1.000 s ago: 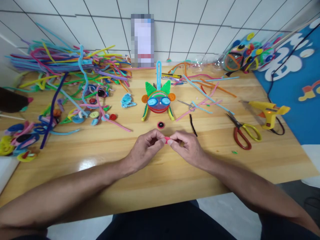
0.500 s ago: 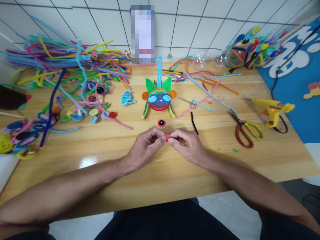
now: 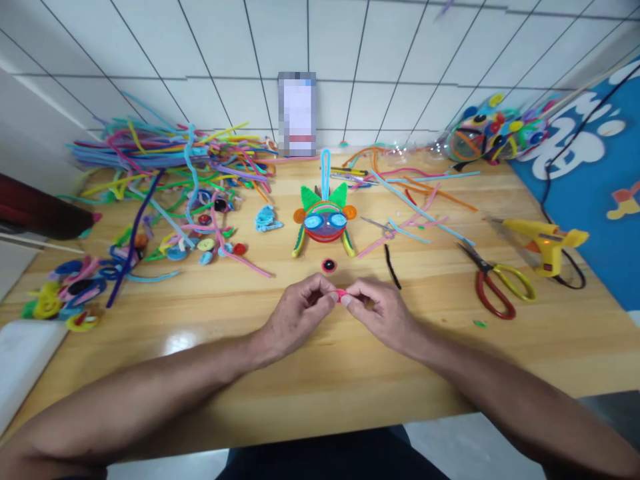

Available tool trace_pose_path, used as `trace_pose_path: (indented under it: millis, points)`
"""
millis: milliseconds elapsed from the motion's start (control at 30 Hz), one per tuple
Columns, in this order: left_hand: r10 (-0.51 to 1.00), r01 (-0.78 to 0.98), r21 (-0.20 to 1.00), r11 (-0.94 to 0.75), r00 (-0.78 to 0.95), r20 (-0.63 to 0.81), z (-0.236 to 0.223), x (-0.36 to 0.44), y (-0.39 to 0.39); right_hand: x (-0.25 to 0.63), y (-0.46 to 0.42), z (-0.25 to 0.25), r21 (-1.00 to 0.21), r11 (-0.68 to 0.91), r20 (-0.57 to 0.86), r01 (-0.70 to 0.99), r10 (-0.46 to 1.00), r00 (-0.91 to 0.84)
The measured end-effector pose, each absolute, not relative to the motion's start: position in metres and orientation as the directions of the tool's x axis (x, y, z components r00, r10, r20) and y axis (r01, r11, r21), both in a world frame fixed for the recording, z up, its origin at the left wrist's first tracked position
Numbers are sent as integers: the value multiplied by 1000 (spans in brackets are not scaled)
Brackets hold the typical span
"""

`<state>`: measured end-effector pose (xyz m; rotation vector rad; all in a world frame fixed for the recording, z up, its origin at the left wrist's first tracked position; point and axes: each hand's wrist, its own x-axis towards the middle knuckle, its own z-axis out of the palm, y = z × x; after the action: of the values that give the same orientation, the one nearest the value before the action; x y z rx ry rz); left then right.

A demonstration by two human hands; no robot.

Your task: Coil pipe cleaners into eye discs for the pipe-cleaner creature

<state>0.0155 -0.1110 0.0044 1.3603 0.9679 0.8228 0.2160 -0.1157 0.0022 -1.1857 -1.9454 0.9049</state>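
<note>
Between the fingertips of both hands is a small pinkish-red coil, which looks like wound pipe cleaner; much of it is covered by my thumbs. My left hand pinches its left side, and my right hand pinches the right side. Just beyond my fingers lies a small red-and-black disc. Behind that sits a pipe-cleaner figure with green ears, blue eyes, orange side coils, yellow-green legs and a tall blue loop on top. A short black pipe cleaner rests beyond my right hand.
Scissors and a yellow glue gun lie at the right. A heap of pipe cleaners and several coiled pieces cover the left. A phone leans on the tiled wall. Clear balls with colourful pieces stand back right.
The camera view has tilted up, so everything appears lower in the picture. Both hands keep pinching the red coil, with barely any change in their pose.
</note>
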Motion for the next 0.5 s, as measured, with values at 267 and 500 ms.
trace_pose_path:
  millis: [267,500]
  points:
    - [928,25,998,58,367,-64,4,15,-112,214,-115,4,-836,324,176,442,922,-344]
    - [921,48,998,34,387,-50,7,15,-113,215,-115,3,-838,343,196,424,915,-352]
